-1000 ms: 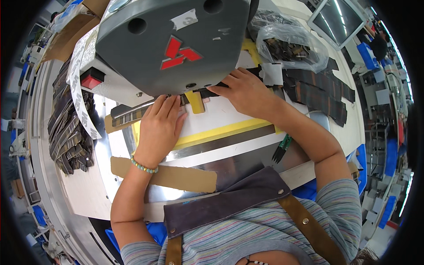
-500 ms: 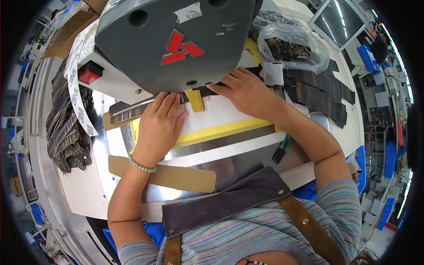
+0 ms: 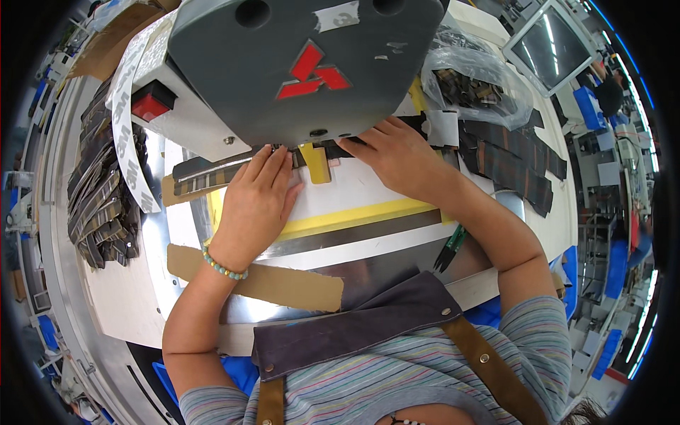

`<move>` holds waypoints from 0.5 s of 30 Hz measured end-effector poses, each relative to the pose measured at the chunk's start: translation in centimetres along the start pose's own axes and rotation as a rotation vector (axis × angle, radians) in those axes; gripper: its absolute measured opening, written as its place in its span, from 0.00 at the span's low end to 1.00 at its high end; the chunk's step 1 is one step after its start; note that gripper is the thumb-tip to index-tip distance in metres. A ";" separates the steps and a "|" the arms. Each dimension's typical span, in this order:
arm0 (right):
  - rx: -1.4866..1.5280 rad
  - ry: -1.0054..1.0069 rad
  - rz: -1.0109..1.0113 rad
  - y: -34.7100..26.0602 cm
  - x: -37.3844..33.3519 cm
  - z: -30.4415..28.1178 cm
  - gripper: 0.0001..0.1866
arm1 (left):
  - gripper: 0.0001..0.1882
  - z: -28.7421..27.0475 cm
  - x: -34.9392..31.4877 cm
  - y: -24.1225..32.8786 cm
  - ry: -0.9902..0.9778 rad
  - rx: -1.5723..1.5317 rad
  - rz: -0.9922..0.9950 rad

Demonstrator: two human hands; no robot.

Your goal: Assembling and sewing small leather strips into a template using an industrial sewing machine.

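My left hand (image 3: 256,202) lies with its fingers stretched out and fairly flat on the right part of a dark plaid fabric strip (image 3: 216,178), at the front of a grey machine head (image 3: 241,71). Under that head's lower right edge reaches my right hand (image 3: 407,159), its fingers extended over dark fabric and some fingertips hidden. Between the two hands a yellow tab (image 3: 318,164) sticks out toward me. Below them, yellow tape (image 3: 354,217) runs across the white work surface (image 3: 368,185). What sits beneath the machine head is hidden.
Plaid strips are heaped at left (image 3: 106,205), with more plaid pieces (image 3: 506,166) at right. A clear plastic bag (image 3: 482,81) holds fabric pieces. Nearer me lie a cardboard strip (image 3: 283,285) and a green-and-black tool (image 3: 450,248). A red button (image 3: 151,103) is on the machine's left side.
The view has shifted slightly, so the machine head appears a little further right. Both hands keep nearly the same places at the fabric.
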State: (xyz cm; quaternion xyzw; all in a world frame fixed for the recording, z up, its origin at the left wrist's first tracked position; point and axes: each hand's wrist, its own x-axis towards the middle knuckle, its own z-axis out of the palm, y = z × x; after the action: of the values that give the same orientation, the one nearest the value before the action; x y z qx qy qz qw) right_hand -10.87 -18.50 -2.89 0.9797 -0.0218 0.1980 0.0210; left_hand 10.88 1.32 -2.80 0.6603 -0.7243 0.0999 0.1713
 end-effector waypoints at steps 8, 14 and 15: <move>0.020 -0.014 0.005 0.0 -0.1 -0.1 0.20 | 0.22 -0.1 0.0 0.1 -0.019 -0.006 -0.005; 0.025 -0.002 0.001 0.0 -0.1 0.0 0.20 | 0.22 -0.1 0.0 0.2 -0.014 -0.006 -0.002; 0.021 -0.002 0.001 0.0 -0.1 0.1 0.20 | 0.22 0.0 0.0 0.2 -0.015 -0.008 -0.005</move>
State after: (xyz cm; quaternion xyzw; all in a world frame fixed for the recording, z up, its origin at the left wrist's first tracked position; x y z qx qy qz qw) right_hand -10.94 -18.48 -2.98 0.9800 -0.0205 0.1974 0.0108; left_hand 10.72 1.32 -2.77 0.6622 -0.7243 0.0914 0.1688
